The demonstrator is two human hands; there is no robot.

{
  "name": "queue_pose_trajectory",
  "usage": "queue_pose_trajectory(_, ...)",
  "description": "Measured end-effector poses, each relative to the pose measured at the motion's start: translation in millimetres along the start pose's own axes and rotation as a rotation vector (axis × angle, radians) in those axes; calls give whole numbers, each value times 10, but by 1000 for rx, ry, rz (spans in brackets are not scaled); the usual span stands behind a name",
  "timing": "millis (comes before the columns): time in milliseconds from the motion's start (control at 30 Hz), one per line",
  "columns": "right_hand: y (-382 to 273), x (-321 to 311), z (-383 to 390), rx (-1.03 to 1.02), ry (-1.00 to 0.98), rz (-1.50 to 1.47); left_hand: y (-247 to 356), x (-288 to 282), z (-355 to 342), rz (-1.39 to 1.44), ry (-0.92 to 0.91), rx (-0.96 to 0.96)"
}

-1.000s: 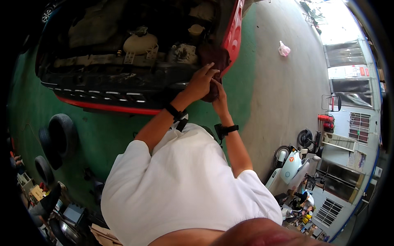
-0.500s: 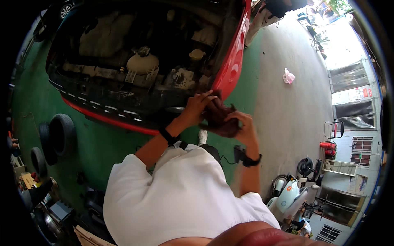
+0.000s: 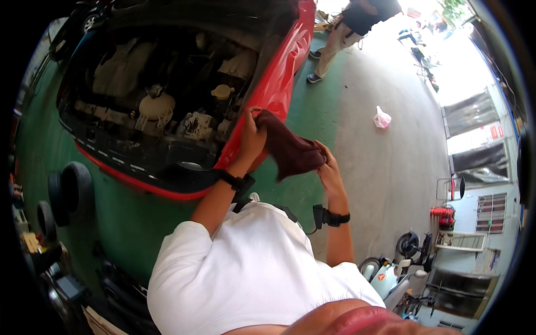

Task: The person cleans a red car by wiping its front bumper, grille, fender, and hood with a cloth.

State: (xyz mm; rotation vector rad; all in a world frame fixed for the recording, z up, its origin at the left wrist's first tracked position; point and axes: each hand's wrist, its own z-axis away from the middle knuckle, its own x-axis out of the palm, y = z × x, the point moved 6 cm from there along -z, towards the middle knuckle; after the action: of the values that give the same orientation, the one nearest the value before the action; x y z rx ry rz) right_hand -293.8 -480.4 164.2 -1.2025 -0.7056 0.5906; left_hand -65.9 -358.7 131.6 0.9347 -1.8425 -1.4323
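A dark maroon cloth [image 3: 290,146] is stretched between my two hands, beside the front corner of a red car [image 3: 277,72]. My left hand [image 3: 252,134] pinches the cloth's left end, close to the car's fender. The other end is gripped by my right hand [image 3: 330,170], fingers and thumb closed on its edge. The cloth hangs in folds, its lower corner dangling free. To the left the engine bay [image 3: 184,125] lies exposed, with a pale round reservoir [image 3: 156,106] and a yellowish cap [image 3: 222,92] in it.
A person [image 3: 340,39] stands beyond the fender. A pink-white plastic bag [image 3: 382,118] lies on the grey floor. Tires [image 3: 77,186] stand at the left. A pale scooter [image 3: 386,279] and red cylinders [image 3: 443,215] are by the right wall.
The bunched cloth has been spread out between my hands, which are farther apart. My view has shifted right along the car, and more of the standing person shows.
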Motion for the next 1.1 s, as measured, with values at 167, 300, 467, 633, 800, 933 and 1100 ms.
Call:
queue_pose_trajectory(167,866,-478,-845,34,-26,246,61,-91,-110,-301,289,246)
queue_pose_trajectory(300,1212,220,-1022,-94,-260,223,64,-196,-164,-662,286,269)
queue_pose_trajectory(467,846,1279,-1046,-567,-318,712,-120,-325,-180,-727,265,240)
queue_pose_trajectory(633,523,1243,-1735,-868,-108,989,-223,-415,-226,-443,247,-39)
queue_pose_trajectory(800,112,1134,-2465,-1064,-33,1087,-161,-274,-227,-872,158,152)
queue_pose_trajectory(933,-75,998,-2854,-921,-4,1022,-107,-208,-244,-915,221,301)
queue_pose_trajectory(1100,-146,1346,-2397,-535,-287,761,-314,-374,-282,-820,95,-106)
